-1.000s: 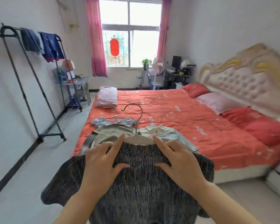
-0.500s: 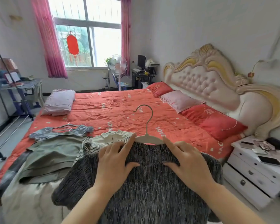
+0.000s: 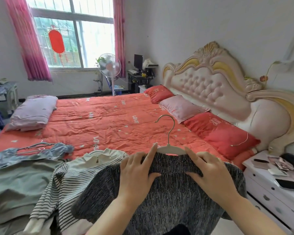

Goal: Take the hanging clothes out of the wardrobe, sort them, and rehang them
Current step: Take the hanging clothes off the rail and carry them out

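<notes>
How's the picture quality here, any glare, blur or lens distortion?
Head view: daylight washes out the window; the wide-angle lens tilts the curtains and skews the nightstand; the dark knit top and striped shirt blur toward the bottom edge; the bedspread is sharper.

Dark grey knit sweater [image 3: 173, 200] on a white hanger [image 3: 170, 149], metal hook up. The left hand [image 3: 137, 173] and right hand [image 3: 210, 175] grip it at the shoulders, over the near edge of the bed [image 3: 109, 119].

Lying flat on the bed to its left:
- striped top [image 3: 71, 180], black and white with a pale collar, partly under the sweater's sleeve
- grey-green garment [image 3: 20, 184] beside the striped top
- blue denim piece [image 3: 61, 150] beyond those two, with a thin hanger [image 3: 32, 148] on it
</notes>
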`<action>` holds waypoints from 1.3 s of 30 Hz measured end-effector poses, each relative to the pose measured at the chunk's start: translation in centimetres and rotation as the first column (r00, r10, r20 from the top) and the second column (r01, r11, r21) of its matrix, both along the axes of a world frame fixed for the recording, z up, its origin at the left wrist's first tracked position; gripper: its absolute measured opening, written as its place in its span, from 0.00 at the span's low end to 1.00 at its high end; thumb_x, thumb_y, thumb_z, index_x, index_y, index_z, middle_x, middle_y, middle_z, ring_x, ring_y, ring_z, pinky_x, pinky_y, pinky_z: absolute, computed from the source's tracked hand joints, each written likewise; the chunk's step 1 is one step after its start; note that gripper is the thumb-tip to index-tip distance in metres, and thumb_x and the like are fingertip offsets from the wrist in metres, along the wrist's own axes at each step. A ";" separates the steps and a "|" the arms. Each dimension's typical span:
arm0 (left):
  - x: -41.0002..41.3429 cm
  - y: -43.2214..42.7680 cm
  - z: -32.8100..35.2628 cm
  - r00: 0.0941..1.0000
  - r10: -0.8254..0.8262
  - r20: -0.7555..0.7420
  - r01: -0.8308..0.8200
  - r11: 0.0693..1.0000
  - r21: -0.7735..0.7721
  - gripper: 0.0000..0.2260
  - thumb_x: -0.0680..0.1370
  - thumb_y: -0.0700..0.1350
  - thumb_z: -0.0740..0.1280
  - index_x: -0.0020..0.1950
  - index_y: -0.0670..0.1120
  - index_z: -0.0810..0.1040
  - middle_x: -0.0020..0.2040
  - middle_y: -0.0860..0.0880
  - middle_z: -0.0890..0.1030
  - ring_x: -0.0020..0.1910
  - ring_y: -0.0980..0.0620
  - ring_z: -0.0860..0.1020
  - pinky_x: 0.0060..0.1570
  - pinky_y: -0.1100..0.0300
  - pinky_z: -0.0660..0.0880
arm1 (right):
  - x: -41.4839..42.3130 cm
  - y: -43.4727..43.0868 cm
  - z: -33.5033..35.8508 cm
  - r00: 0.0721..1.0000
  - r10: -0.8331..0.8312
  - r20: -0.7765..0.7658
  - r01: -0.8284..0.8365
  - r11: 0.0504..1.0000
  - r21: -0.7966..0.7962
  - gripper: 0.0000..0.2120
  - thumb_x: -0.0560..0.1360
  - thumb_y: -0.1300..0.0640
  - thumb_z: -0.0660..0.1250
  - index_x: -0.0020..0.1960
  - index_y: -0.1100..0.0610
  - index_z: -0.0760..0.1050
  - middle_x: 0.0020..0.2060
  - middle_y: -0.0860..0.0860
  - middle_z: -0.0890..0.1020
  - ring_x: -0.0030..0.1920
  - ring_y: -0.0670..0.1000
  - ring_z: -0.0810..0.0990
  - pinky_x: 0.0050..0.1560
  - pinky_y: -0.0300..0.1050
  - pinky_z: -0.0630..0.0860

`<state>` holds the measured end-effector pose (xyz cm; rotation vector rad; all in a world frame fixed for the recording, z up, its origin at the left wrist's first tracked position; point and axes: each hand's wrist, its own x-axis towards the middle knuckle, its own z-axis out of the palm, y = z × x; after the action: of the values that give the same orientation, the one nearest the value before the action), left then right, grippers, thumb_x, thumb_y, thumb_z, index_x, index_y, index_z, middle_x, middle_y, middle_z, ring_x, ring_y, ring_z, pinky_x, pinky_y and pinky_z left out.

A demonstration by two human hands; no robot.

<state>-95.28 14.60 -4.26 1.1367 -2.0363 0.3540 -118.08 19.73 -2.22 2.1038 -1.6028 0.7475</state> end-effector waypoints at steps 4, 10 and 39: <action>-2.3 -5.8 -0.4 1.000 0.001 0.001 -0.001 0.998 0.066 0.45 0.58 0.60 0.78 0.71 0.53 0.63 0.44 0.54 0.78 0.42 0.52 0.78 0.49 0.56 0.70 | -1.9 -5.7 -0.3 0.999 -0.034 0.010 0.034 0.998 0.049 0.52 0.59 0.51 0.80 0.75 0.48 0.54 0.44 0.48 0.78 0.46 0.48 0.70 0.45 0.50 0.75; -5.0 -14.2 -1.9 1.000 -0.016 -0.002 0.017 0.989 0.149 0.44 0.59 0.60 0.78 0.71 0.53 0.64 0.45 0.54 0.77 0.43 0.52 0.76 0.48 0.57 0.60 | -4.4 -13.5 -1.0 0.999 -0.052 0.016 0.050 0.994 0.101 0.54 0.58 0.53 0.81 0.75 0.47 0.53 0.43 0.49 0.77 0.44 0.49 0.70 0.45 0.50 0.75; -10.7 -49.5 -15.4 0.877 0.349 0.331 -0.465 0.445 0.765 0.31 0.79 0.56 0.60 0.76 0.55 0.47 0.77 0.50 0.49 0.75 0.48 0.50 0.72 0.50 0.44 | -7.2 -59.0 -20.3 0.998 -0.023 0.051 -0.027 0.603 0.797 0.34 0.75 0.46 0.65 0.76 0.51 0.53 0.70 0.50 0.63 0.71 0.53 0.61 0.70 0.49 0.58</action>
<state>-106.03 -34.91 -19.62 2.2772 -2.0280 -0.4225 -125.30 -39.23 -22.55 2.6698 -2.2560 0.0191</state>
